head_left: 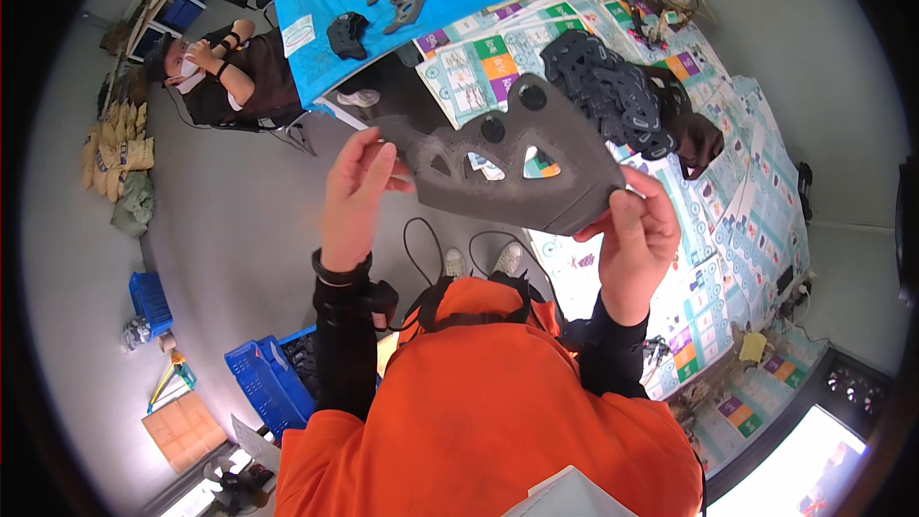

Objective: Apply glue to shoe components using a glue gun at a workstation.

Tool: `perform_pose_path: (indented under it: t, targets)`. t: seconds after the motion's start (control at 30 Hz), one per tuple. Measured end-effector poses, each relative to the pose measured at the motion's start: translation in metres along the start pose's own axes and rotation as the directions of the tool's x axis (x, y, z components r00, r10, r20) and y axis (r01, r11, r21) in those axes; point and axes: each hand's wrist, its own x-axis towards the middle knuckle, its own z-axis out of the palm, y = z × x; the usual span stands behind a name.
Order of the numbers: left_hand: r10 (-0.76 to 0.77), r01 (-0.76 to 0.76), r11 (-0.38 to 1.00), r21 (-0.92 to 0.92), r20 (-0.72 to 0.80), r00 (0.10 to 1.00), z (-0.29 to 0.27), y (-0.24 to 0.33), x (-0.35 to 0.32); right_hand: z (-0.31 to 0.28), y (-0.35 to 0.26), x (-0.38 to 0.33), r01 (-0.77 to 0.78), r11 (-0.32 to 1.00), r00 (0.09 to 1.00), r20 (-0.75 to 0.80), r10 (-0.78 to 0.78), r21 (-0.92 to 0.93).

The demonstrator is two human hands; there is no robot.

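Orange cloth top (498, 402): the wearer's own, nearest the camera, with black sleeves (347, 349) running up to both wrists.
Left hand (356, 191): thumb and fingers closed on the left end of a dark grey, flat, stiff-looking panel (507, 194) with triangular openings and two round holes near its far edge.
Right hand (639, 239): pinched on the panel's lower right corner, thumb on the facing side, the other fingertips partly hidden behind it.
Panel's lie: held up between the hands, in front of the chest; its long axis runs crosswise from left hand to right, the right end slanting a little toward the body. It lies rightward of the left hand and leftward of the right; neither is nearer, as both touch it.
Heap beyond: black, flat, pierced pieces (608, 101) past the panel's right half, nearer the right hand's side, on a table covered with printed paper sheets (713, 273).
Blue-covered table (321, 62): farther off, bearing grey cut-out pieces (409, 8) and a black curved piece (347, 35).
Seated co-worker (263, 81): far left, beside that table, both hands raised near a white mask (190, 77).
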Motion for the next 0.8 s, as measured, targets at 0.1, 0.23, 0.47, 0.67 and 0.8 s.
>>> perform_pose_path:
  t: [0.1,0.23,0.47,0.67,0.8]
  targets:
    - [0.286,-0.16,0.926,0.342,-0.359,0.888,0.007,0.0,-0.004,0.01,0.004,-0.001,-0.047,0.998,0.999,-0.007,0.047,-0.041]
    - [0.287,-0.044,0.721,-0.692,0.239,0.928,0.002,0.041,-0.032,0.008,0.017,0.003,-0.075,0.997,0.997,0.014,0.075,-0.001]
    - [-0.357,0.247,0.923,0.295,0.418,0.835,0.0,-0.003,-0.025,0.013,0.018,0.002,0.008,0.996,0.997,-0.071,-0.014,-0.089]
    - [-0.401,0.45,0.876,-0.176,0.255,0.88,0.024,-0.008,-0.033,0.006,0.016,0.008,-0.053,0.994,0.998,-0.025,0.055,0.091]
    - [-0.167,0.336,0.849,-0.407,0.396,0.903,0.017,-0.003,-0.03,0.012,0.006,0.004,-0.002,0.993,0.998,-0.067,0.01,0.118]
